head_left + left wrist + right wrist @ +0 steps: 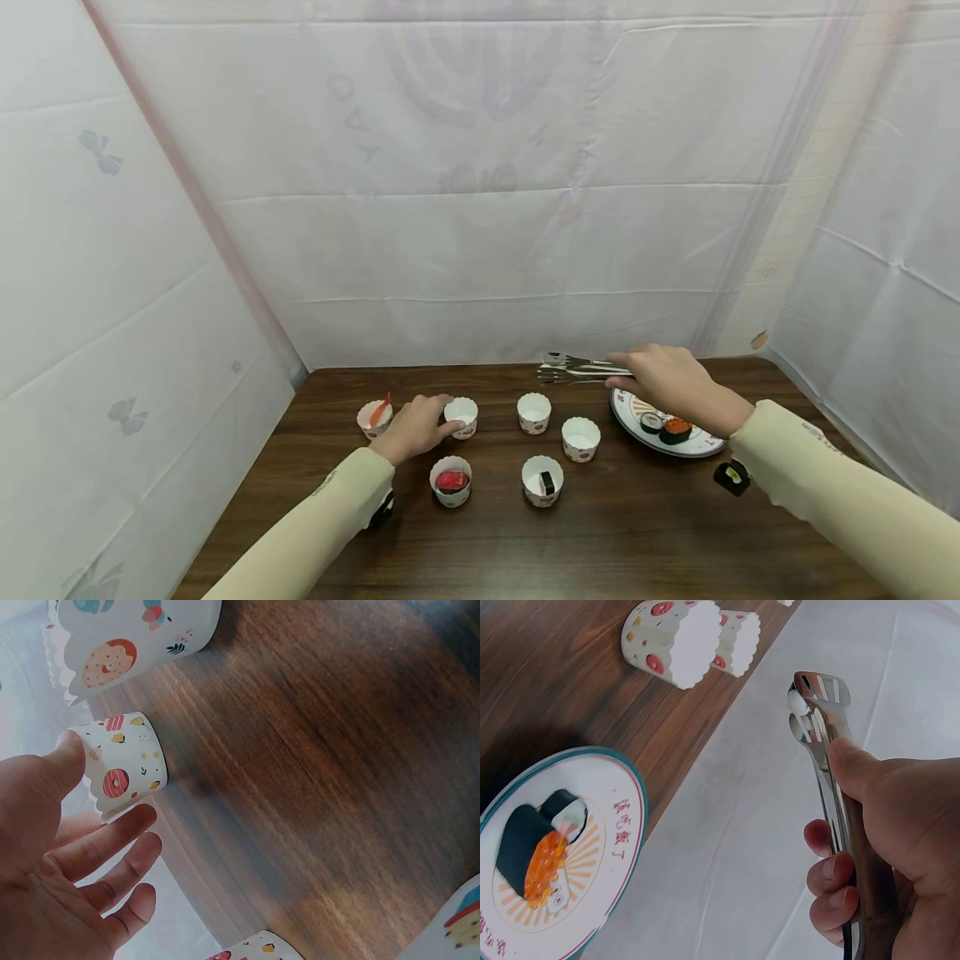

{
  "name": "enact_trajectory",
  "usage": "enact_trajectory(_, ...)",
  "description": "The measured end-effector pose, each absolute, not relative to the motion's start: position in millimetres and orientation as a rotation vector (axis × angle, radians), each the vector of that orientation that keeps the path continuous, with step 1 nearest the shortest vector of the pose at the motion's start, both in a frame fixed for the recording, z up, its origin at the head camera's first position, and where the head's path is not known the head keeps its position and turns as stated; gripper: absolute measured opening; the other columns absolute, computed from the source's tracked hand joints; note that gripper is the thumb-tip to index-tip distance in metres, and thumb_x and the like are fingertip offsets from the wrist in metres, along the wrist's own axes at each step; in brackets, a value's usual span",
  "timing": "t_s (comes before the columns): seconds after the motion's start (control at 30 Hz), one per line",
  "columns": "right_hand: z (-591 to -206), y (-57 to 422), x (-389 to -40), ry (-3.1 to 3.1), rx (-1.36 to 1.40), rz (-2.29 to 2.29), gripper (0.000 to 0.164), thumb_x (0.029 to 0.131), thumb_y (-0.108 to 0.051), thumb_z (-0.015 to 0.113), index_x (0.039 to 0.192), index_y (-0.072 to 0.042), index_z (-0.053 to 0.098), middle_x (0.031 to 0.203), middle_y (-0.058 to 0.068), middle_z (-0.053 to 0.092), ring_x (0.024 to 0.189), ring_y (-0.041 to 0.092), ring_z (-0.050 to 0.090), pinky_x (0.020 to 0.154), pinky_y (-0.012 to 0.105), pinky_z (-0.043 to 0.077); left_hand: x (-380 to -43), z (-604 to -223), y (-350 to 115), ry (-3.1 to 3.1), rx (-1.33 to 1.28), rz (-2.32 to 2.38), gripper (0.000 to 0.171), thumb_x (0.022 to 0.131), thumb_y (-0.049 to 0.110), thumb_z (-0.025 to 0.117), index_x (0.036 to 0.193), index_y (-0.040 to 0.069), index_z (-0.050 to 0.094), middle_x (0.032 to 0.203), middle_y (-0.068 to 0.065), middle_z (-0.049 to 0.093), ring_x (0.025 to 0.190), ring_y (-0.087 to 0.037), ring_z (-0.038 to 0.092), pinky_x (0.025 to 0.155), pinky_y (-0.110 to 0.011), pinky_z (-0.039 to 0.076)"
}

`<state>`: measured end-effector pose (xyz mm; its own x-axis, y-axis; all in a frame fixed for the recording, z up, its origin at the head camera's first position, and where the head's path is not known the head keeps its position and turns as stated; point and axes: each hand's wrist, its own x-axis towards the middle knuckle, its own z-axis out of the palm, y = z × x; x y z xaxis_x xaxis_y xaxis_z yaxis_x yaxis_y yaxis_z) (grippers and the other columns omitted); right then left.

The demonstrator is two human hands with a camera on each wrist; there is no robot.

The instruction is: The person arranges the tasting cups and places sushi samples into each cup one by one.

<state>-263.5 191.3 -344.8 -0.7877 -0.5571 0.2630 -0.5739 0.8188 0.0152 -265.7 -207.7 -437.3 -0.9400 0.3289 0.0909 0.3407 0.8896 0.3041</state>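
With thumb and forefinger on opposite sides of its rim, my left hand (416, 425) holds a white patterned paper cup (467, 421) that stands on the table; the left wrist view shows the thumb at the cup's edge. My right hand (667, 377) grips a pair of metal tongs (577, 371), raised over the back of the table and pointing left. No piece of food is visible between the tongs' ends. Below that hand is a round plate (701, 447) with a roe-topped sushi (676, 430) and a small sushi roll (651, 422).
Other paper cups stand around: one with a shrimp piece (381, 412), one with a red-topped piece (452, 481), one with a black-and-white piece (547, 482). Two more cups (534, 414) are near the middle. White cloth (480, 250) hangs behind the wooden table (495, 550).
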Motion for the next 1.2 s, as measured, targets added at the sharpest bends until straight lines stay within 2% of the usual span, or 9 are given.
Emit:
enact_trajectory(0.2,-345,178,-267,-2.76,0.897,0.084,0.04,0.098,-0.036,0.071,0.129,-0.011,0.071,0.098,0.007,0.076,0.07,0.021,0.069,0.043,0.032,0.041,-265,-437,-208,-3.017,-0.532,-0.492,0.051,0.097,0.033,0.074,0.135,0.0,0.064,0.115,-0.016,0.073,0.092,-0.027,0.073,0.081,-0.045,0.058)
enact_trajectory(0.33,-345,168,-269,-2.762,0.932,0.098,0.038,0.098,-0.035,0.071,0.127,-0.012,0.072,0.096,0.005,0.076,0.07,0.02,0.068,0.045,0.032,0.043,-265,-437,-208,-3.02,-0.53,-0.502,0.051,0.097,0.032,0.074,0.135,0.001,0.064,0.114,-0.017,0.073,0.087,-0.026,0.074,0.078,-0.044,0.059)
enact_trajectory(0.67,-350,141,-272,-2.702,1.017,0.094,0.036,0.097,-0.035,0.072,0.125,-0.013,0.073,0.095,0.004,0.076,0.068,0.022,0.068,0.045,0.035,0.045,-265,-436,-208,-3.041,-0.508,-0.481,0.051,0.097,0.033,0.073,0.136,0.001,0.063,0.118,-0.017,0.072,0.096,-0.029,0.073,0.084,-0.046,0.058)
enact_trajectory(0.83,-353,128,-275,-2.674,1.047,0.077,0.025,0.095,-0.038,0.073,0.11,-0.018,0.073,0.082,-0.002,0.072,0.066,0.023,0.067,0.045,0.039,0.046,-264,-435,-207,-3.036,-0.529,-0.482,0.05,0.098,0.032,0.073,0.135,0.0,0.064,0.118,-0.017,0.072,0.096,-0.03,0.073,0.083,-0.046,0.058)
enact_trajectory(0.93,-354,121,-275,-2.679,1.057,0.078,0.024,0.096,-0.038,0.073,0.11,-0.019,0.073,0.084,-0.003,0.072,0.07,0.024,0.069,0.047,0.041,0.048,-263,-434,-206,-3.032,-0.542,-0.493,0.049,0.098,0.031,0.073,0.133,-0.002,0.064,0.118,-0.019,0.072,0.096,-0.031,0.073,0.083,-0.047,0.058)
enact_trajectory(1.07,-354,112,-275,-2.689,1.08,0.078,0.032,0.097,-0.038,0.071,0.122,-0.018,0.074,0.098,-0.001,0.076,0.079,0.025,0.071,0.05,0.041,0.051,-263,-434,-205,-3.035,-0.541,-0.502,0.05,0.098,0.031,0.072,0.135,-0.002,0.063,0.118,-0.019,0.072,0.094,-0.031,0.073,0.083,-0.047,0.058)
enact_trajectory(1.2,-356,105,-275,-2.687,1.111,0.08,0.032,0.098,-0.038,0.071,0.121,-0.016,0.073,0.097,0.0,0.076,0.075,0.023,0.07,0.05,0.04,0.05,-264,-435,-205,-3.029,-0.555,-0.488,0.052,0.098,0.033,0.072,0.136,-0.002,0.062,0.117,-0.019,0.072,0.091,-0.03,0.073,0.081,-0.046,0.059)
